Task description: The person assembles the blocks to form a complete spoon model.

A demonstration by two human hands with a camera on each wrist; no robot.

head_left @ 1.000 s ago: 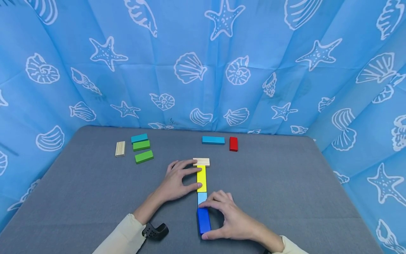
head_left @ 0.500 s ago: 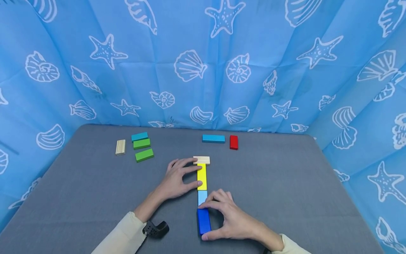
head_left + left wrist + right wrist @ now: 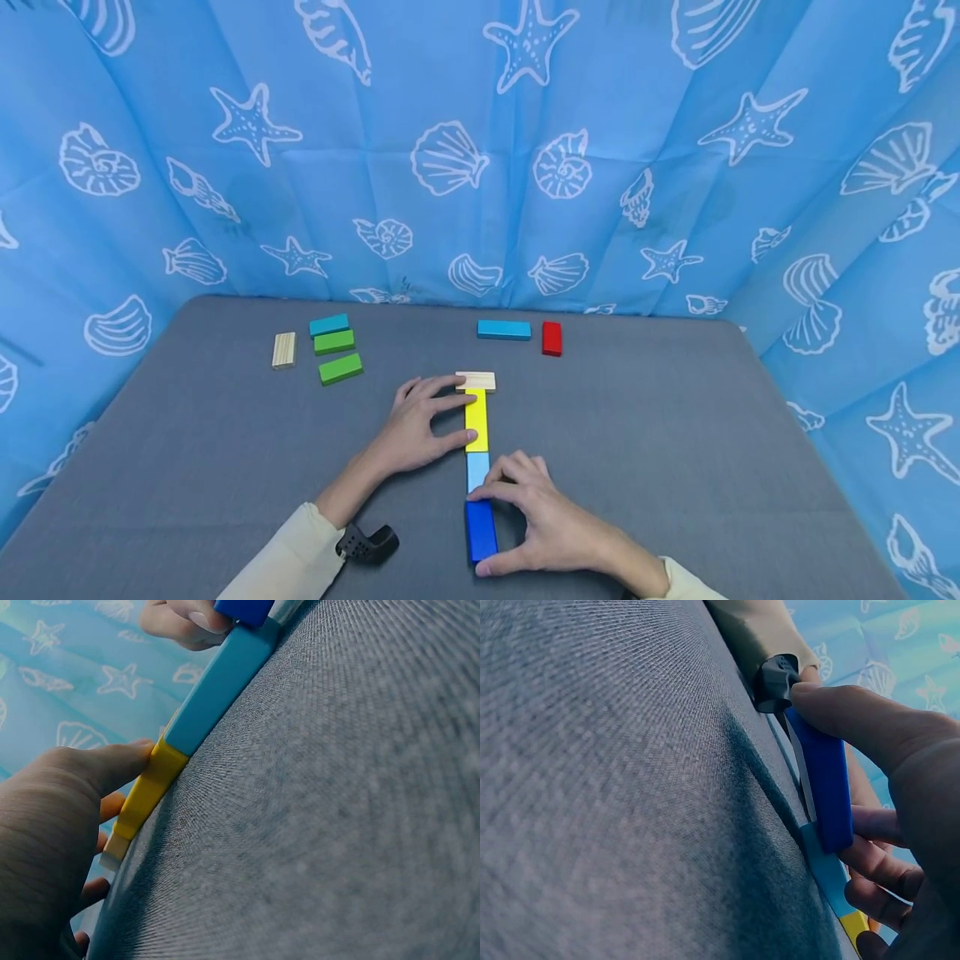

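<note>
A line of blocks runs down the middle of the table: a plain wooden block (image 3: 480,381) crosswise at the far end, then a yellow block (image 3: 477,423), a light blue block (image 3: 477,472) and a dark blue block (image 3: 482,532) nearest me. My left hand (image 3: 414,429) rests thumb and fingertips on the yellow and wooden blocks, fingers extended. My right hand (image 3: 551,521) pinches the dark blue block end to end between thumb and forefinger. In the right wrist view, the dark blue block (image 3: 822,784) overlaps the light blue block's (image 3: 826,870) end; whether they touch I cannot tell.
At the back left lie another wooden block (image 3: 284,350), a blue block (image 3: 329,325) and two green blocks (image 3: 334,342). A long blue block (image 3: 504,330) and a red block (image 3: 552,339) lie at the back. Behind the grey table (image 3: 675,433) hangs a blue curtain (image 3: 480,167).
My right hand has drawn the dark blue block slightly toward me, baring more of the light blue block. The left hand keeps its place on the yellow and wooden blocks.
</note>
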